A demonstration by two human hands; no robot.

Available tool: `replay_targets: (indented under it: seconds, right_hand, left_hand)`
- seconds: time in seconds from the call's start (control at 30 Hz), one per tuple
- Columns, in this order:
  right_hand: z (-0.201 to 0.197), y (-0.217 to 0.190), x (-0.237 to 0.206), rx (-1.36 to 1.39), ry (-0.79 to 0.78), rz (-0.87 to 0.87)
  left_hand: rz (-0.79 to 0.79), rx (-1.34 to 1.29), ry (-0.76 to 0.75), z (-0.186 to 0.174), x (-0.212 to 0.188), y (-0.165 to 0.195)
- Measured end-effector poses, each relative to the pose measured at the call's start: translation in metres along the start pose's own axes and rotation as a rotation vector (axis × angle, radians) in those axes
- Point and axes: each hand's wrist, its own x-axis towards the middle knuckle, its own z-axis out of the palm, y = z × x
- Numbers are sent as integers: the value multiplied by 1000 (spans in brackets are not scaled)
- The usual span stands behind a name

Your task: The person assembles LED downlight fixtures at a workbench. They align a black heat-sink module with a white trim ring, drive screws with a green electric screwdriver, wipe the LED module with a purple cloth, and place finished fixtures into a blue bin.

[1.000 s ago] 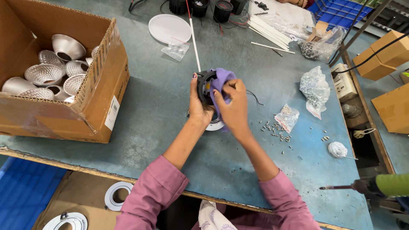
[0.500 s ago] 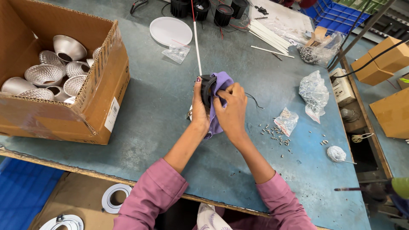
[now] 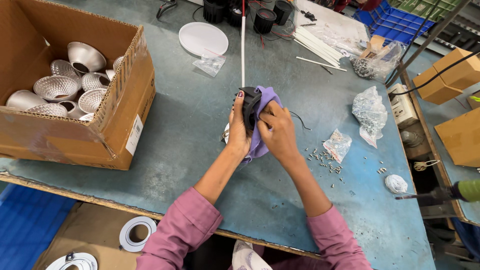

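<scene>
Gripping a black finned lamp housing (image 3: 249,106) above the desk (image 3: 190,150), left hand (image 3: 238,131) fingers curl round it; right hand (image 3: 279,131) presses a purple cloth (image 3: 265,100), hiding its far side. Cardboard box (image 3: 120,125), white label, sits left.

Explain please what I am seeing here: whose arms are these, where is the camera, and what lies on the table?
The camera sits on a person's head and looks down at that person's own two bare hands. The left hand holds a black round part; the right hand presses a purple cloth on it. Both are above a grey-blue table. At the left stands a carton of silver reflectors. Farther back lies a white disc. At the right are bags and loose screws.
</scene>
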Motion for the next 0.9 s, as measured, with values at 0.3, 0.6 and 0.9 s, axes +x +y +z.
replay_targets:
  seconds: [0.3, 0.6, 0.9]
  right_hand:
    - [-31, 9, 11, -156, -219, -219]
    - [-53, 18, 24, -195, -320, -510]
    - [-52, 34, 20, -161, -393, -572]
  left_hand:
    - [-82, 21, -17, -1, -1, -4]
    - [-147, 59, -9, 1, -4, -6]
    - [-196, 16, -4, -14, 5, -12]
